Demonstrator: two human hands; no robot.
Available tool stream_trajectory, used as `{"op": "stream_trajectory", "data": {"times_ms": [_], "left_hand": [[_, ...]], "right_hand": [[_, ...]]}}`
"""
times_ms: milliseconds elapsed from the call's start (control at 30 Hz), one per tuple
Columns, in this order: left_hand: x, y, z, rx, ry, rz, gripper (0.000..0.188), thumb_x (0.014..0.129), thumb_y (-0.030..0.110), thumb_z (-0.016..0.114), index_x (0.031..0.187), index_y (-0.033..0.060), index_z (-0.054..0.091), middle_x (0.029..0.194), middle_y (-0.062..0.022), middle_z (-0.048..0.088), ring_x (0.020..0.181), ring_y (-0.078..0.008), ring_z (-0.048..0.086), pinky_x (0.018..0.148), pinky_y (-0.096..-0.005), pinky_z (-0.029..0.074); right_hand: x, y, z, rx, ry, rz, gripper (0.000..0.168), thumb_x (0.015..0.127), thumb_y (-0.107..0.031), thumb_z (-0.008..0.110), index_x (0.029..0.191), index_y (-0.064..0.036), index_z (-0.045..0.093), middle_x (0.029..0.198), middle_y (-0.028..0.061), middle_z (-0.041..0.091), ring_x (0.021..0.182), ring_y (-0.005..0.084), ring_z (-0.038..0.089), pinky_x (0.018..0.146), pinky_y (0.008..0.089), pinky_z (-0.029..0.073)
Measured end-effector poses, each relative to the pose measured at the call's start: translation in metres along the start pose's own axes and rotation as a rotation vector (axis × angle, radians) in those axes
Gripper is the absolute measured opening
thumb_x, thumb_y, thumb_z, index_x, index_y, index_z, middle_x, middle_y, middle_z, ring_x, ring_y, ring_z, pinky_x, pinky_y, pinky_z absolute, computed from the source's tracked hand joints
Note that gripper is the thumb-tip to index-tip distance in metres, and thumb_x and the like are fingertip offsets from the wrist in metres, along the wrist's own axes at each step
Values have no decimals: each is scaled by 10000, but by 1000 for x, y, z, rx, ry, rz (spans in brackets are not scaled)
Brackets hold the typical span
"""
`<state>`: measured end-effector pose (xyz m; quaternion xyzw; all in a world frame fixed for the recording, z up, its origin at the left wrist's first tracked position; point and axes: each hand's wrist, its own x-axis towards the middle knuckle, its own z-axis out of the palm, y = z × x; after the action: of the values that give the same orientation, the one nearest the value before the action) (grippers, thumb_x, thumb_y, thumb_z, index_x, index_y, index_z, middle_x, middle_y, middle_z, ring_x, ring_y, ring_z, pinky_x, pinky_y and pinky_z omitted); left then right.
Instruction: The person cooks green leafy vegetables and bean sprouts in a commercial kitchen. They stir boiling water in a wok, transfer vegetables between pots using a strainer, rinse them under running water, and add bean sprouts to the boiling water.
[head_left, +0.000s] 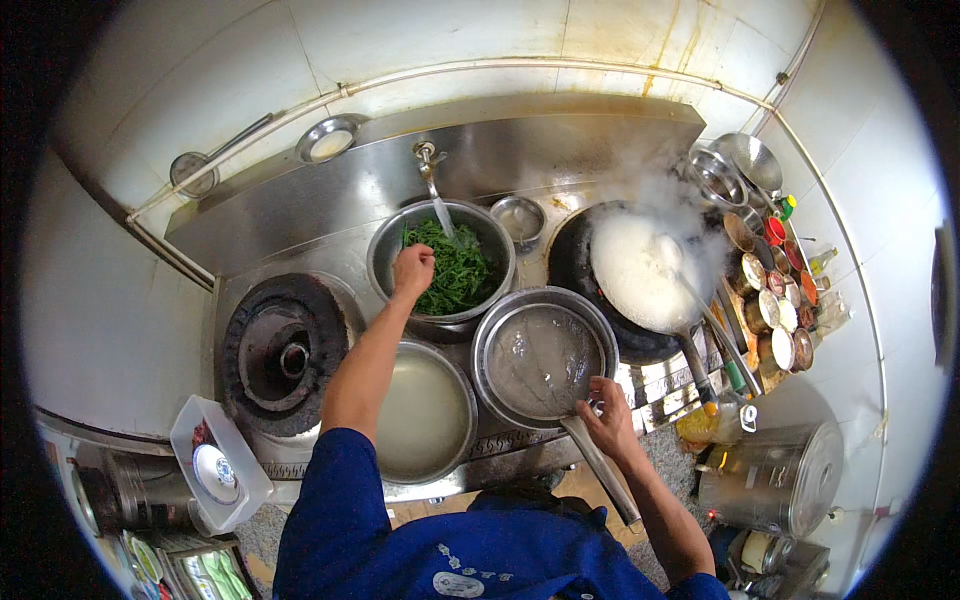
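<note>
My left hand (414, 268), its fingers curled, is over the left part of a large steel pot (505, 289) of green leafy vegetables (454, 274); whether it pinches anything is not clear. Water runs from a tap (425, 155) into that pot. My right hand (609, 420) is at the near right rim of a steel basin of water (544, 360), where a long-handled strainer or pan has its handle (602, 472) pointing towards me. Its fingers are bent near the rim, and their hold cannot be made out. A basin of cloudy liquid (420, 416) stands beside my left forearm.
At right a wok of foaming white liquid (637, 274) steams on a burner, a ladle (709, 319) in it. Seasoning containers (782, 349) crowd beyond. An empty burner (289, 356) and a plastic bin (255, 487) are at left. A small steel bowl (519, 217) sits behind.
</note>
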<state>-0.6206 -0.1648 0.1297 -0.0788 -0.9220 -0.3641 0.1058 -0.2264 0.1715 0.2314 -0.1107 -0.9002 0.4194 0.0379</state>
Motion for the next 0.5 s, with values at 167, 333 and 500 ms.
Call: {"op": "stream_trajectory", "data": {"times_ms": [167, 333, 500], "left_hand": [[-5, -2, 35, 167, -200, 18, 197, 892, 185, 748, 1001, 21, 736, 1053, -184, 692, 967, -380, 674, 827, -501, 553], [-4, 7, 47, 308, -142, 51, 81, 880, 118, 734, 886, 42, 707, 1058, -189, 630, 967, -386, 619, 846, -510, 519], [-9, 23, -4, -14, -61, 176, 119, 928, 144, 692, 926, 26, 706, 942, -148, 662, 885, -341, 644, 793, -474, 519]], "right_hand": [[-2, -45, 10, -70, -123, -33, 507, 861, -155, 713, 1310, 1, 539, 1180, 259, 580, 1080, 452, 601, 915, 496, 512], [-5, -57, 4, -103, -83, -58, 515, 828, -126, 725, 1300, -17, 549, 1178, 262, 583, 1090, 454, 599, 907, 494, 517], [8, -56, 9, -117, -23, -159, 509, 830, -94, 724, 1289, 18, 535, 1138, 262, 585, 1043, 457, 600, 889, 500, 508]]}}
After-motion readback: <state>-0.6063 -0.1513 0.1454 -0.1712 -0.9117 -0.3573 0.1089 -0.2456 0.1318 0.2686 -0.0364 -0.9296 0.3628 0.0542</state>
